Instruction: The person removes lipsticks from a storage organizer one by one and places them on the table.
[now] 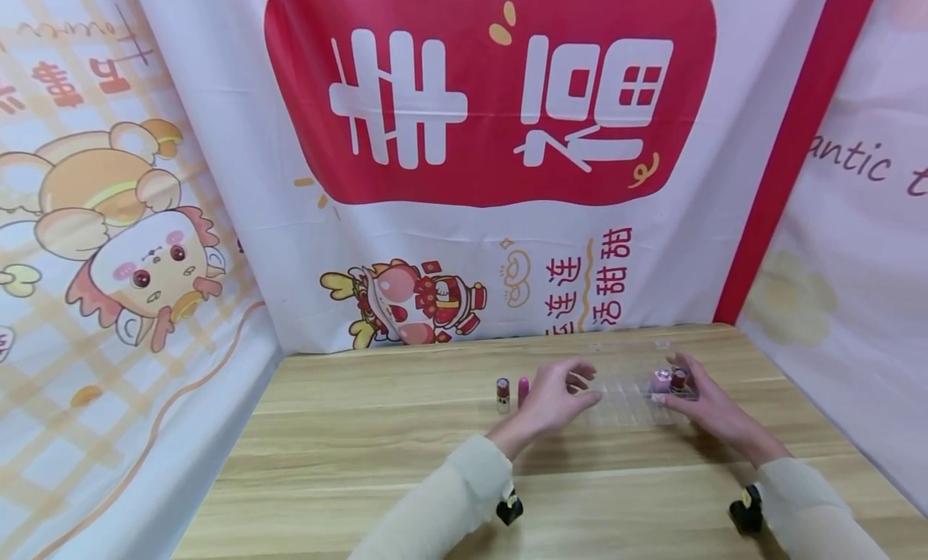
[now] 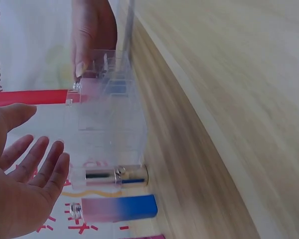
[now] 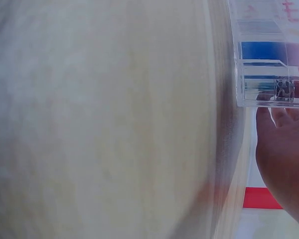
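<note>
A clear plastic organizer [image 1: 616,408] with divided slots stands on the table. In its right end, a pink-and-blue lip gloss tube [image 3: 263,51] and a dark red-capped lip gloss tube [image 1: 678,378] stand upright. My right hand [image 1: 718,405] holds that end, thumb at the front and fingers behind. Just left of the organizer is my left hand [image 1: 553,397], fingers loosely bent and apart, nothing in them. Near it, in the left wrist view, stand a gold-banded clear tube [image 2: 102,176] and another pink-and-blue tube [image 2: 120,209].
Further left on the wooden table [image 1: 348,447] stand a dark-capped lip gloss [image 1: 503,394] and a magenta tube [image 1: 524,389]. Printed cloth hangs [image 1: 493,173] behind the table's back edge and along both sides.
</note>
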Demonstrator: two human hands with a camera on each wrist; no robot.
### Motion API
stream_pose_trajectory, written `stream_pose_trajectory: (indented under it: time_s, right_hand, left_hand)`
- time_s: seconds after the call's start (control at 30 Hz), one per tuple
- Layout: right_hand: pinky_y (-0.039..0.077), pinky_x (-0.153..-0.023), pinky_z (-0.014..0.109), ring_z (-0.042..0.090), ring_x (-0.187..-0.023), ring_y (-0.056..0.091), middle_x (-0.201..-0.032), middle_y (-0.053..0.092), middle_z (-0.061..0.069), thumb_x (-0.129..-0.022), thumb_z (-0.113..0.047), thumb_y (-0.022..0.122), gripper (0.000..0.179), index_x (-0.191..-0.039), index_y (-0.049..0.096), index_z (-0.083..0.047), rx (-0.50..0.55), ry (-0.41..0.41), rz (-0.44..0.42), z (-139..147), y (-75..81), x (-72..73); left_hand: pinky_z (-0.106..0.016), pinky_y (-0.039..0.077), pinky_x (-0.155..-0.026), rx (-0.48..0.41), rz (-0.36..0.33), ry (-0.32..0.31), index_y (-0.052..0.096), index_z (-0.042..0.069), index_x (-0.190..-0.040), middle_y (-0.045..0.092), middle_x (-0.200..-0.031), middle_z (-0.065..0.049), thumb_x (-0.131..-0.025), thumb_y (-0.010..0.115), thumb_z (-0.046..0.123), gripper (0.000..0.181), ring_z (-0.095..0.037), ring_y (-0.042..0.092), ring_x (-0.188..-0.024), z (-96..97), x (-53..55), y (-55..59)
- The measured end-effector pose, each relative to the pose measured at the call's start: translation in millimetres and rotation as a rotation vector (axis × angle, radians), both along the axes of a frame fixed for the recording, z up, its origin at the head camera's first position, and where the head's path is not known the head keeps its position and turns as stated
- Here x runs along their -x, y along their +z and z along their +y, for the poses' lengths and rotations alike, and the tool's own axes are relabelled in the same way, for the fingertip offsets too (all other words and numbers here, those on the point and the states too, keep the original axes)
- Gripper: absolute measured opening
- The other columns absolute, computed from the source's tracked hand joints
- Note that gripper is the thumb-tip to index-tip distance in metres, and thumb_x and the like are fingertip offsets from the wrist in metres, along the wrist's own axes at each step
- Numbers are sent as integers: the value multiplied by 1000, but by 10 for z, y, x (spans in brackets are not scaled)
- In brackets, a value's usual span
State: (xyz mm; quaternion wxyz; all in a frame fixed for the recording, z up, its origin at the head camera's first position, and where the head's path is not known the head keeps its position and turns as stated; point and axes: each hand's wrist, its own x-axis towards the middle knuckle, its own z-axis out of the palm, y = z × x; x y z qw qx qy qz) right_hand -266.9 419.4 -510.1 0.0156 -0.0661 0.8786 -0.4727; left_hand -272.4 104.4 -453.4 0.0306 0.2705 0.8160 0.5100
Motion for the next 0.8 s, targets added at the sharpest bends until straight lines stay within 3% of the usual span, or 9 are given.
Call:
stream_pose_trajectory:
  time_s: [0.37, 0.63, 0.8]
  right_hand:
    - [18, -106, 84, 58, -148, 12, -167, 8, 28, -98, -45, 67, 103, -164, -7, -17, -25, -21, -21, 1, 12, -11]
    - [20, -107, 83, 59, -147, 14, -167, 8, 28, -99, -44, 66, 103, -164, -8, -14, -19, -3, -7, 16, 6, -19]
    - [23, -107, 81, 58, -147, 16, -167, 9, 28, -99, -43, 67, 103, -164, -7, -14, -5, 0, -9, -3, 1, -15]
  left_hand:
    - [-17, 55, -82, -17, 37, 9, 66, 15, -128, 70, -121, 0, -89, 79, 14, 41, -19, 70, -103, 298, 22, 28]
    - [-15, 55, -78, -18, 39, 22, 69, 12, -122, 71, -114, 1, -91, 77, 12, 32, -3, 66, -90, 574, 80, 6]
    - [-14, 55, -76, -6, 19, 53, 69, 14, -121, 70, -115, 1, -91, 76, 14, 31, 0, 64, -89, 724, 111, -41]
